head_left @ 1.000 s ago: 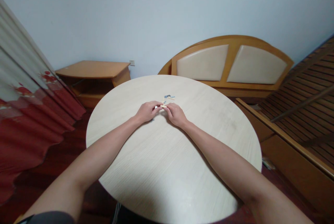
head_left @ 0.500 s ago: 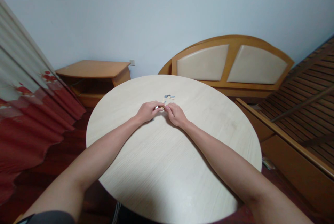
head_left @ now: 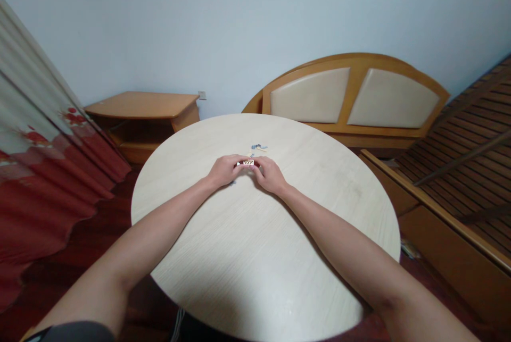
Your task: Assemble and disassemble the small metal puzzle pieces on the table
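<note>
Close together over the round table (head_left: pixel 259 251), both hands hold one small pale block-like piece with gold-brown markings (head_left: pixel 248 163). My left hand (head_left: pixel 223 170) pinches its left end between thumb and fingers. On the other end, the fingers and thumb of my right hand (head_left: pixel 270 174) are closed. What exactly the piece is, I cannot make out. Just beyond the hands lie several tiny blue-grey pieces (head_left: pixel 256 146) and a thin light stick (head_left: pixel 262 150). Another small grey-blue piece (head_left: pixel 233 183) rests below my left hand, partly hidden by it.
A wooden cabinet (head_left: pixel 143 105) stands behind the table at the left, near a red and white curtain (head_left: pixel 59 182). Behind at the right are a padded headboard (head_left: pixel 311 97), a bed frame with wooden side rails (head_left: pixel 451 225) and a slatted wooden panel (head_left: pixel 471 145).
The piece between my hands has turned, so a pale-edged face with markings now shows towards me. My right fingers have shifted slightly around it. The loose pieces lie as before.
</note>
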Available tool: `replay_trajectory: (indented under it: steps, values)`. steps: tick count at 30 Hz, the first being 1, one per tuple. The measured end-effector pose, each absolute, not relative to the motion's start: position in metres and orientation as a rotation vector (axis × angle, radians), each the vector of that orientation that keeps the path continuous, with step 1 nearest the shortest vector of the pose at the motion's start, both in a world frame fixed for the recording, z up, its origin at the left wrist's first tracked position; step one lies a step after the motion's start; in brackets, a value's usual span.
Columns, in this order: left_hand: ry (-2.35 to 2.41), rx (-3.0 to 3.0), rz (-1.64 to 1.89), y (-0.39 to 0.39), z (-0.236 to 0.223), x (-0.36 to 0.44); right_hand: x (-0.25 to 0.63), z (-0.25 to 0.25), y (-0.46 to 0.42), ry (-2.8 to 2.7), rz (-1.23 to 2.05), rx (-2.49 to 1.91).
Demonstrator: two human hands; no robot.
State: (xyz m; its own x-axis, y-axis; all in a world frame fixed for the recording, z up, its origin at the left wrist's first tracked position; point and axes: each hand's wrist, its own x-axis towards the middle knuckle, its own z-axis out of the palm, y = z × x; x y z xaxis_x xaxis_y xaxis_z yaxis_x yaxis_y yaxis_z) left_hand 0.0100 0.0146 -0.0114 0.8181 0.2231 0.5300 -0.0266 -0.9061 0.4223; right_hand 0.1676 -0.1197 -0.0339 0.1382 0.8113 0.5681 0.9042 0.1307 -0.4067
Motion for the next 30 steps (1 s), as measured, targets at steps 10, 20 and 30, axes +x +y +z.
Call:
replay_trajectory:
  steps: [10,20,30]
  values:
    - [0.14,2.586,0.917,0.0158,-0.0129,0.0103,0.1653,-0.0293,-0.122,-1.695,-0.143,-1.738]
    - [0.127,2.578,0.868,0.0132,-0.0096,0.0088,0.1629,-0.026,-0.1243,-1.662,-0.17,-1.653]
    - [0.079,2.567,0.817,0.0123,-0.0095,0.0087,0.1634,-0.0266,-0.1238,-1.666,-0.176,-1.672]
